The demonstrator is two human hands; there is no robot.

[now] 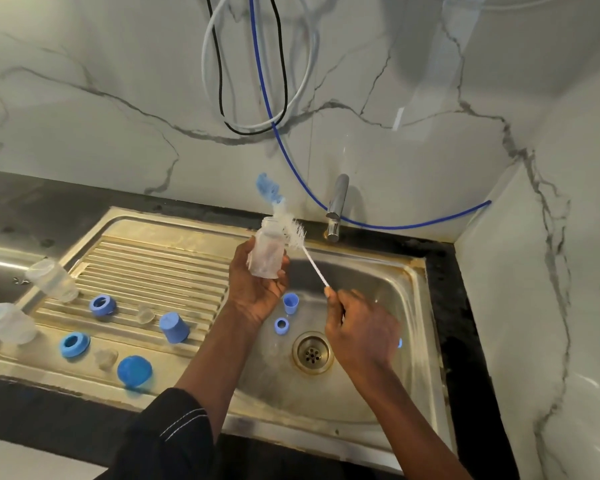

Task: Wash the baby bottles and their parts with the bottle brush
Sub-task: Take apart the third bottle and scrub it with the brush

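Above the basin of a stainless steel sink, a small clear plastic baby bottle is held by the left hand. The fingers and thumb are curled round its lower body, and its open mouth is tilted up and away. A bottle brush with a thin white stem is gripped at its lower end by the right hand, seen from the back. The fingers are closed tightly round the handle and the thumb is laid along the stem. The brush's white bristles are set against the right side of the bottle's neck. Whether any reach inside the mouth cannot be told. The brush's blue sponge tip is raised past the bottle's mouth.

In the basin, a small blue cap and a blue ring are seen near the round drain. On the ridged drainboard to the left, two more clear bottles, blue rings, blue caps and clear teats are laid out apart. A chrome tap is mounted behind the basin.
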